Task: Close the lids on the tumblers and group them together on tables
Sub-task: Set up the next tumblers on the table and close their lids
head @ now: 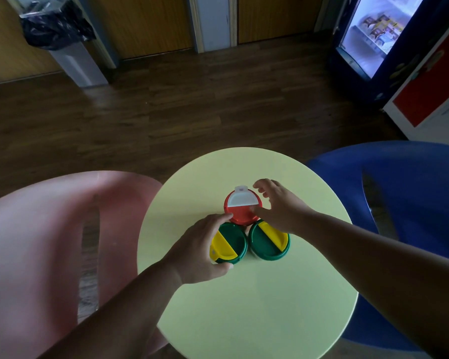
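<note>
Three lidded tumblers stand touching in a cluster on a round pale-green table (257, 301). The far one has a red lid with a white flap (241, 207). The near left one has a green lid with a yellow flap (230, 246), and my left hand (200, 251) wraps around its left side, thumb at its near edge. The near right tumbler has a green and yellow lid (268, 240) too. My right hand (278, 207) hovers at the red lid's right side, fingers spread, thumb touching the lid's edge.
A pink chair (36, 242) stands left of the table and a blue chair (405, 193) right of it. Beyond lie dark wood floor, a bin with a black bag (60, 35) at the far left and a lit drinks fridge (373, 40) at the far right.
</note>
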The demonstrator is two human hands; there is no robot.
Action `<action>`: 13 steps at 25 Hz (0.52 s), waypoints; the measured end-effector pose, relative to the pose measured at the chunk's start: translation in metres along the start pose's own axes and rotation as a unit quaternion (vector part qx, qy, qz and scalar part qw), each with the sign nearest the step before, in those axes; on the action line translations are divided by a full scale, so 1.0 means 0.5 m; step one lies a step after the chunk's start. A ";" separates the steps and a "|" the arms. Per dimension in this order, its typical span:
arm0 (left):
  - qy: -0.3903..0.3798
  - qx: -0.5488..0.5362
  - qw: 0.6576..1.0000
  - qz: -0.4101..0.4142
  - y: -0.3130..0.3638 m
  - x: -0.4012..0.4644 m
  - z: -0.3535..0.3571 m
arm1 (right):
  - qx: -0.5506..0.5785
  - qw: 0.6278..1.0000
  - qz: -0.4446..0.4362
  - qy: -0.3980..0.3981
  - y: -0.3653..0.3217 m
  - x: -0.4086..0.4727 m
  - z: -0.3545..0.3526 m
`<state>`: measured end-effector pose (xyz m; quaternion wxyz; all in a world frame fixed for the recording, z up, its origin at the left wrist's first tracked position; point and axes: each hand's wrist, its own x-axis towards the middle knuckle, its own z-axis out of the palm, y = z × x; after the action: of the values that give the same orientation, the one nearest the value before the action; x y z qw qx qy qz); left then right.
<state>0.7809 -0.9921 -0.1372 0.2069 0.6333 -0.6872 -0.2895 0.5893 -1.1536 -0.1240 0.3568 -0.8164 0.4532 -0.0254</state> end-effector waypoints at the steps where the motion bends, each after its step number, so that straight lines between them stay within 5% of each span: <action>1: 0.002 0.005 1.000 0.002 0.001 0.001 0.002 | 0.001 1.000 0.006 0.008 0.010 -0.017 -0.001; 13: 0.009 0.058 0.998 0.002 0.003 0.012 0.000 | -0.007 0.999 0.014 -0.041 0.038 -0.071 0.006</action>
<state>0.7793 -0.9979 -0.1366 0.1764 0.6457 -0.7020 -0.2433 0.5558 -1.1315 -0.1277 0.3696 -0.8128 0.4499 0.0161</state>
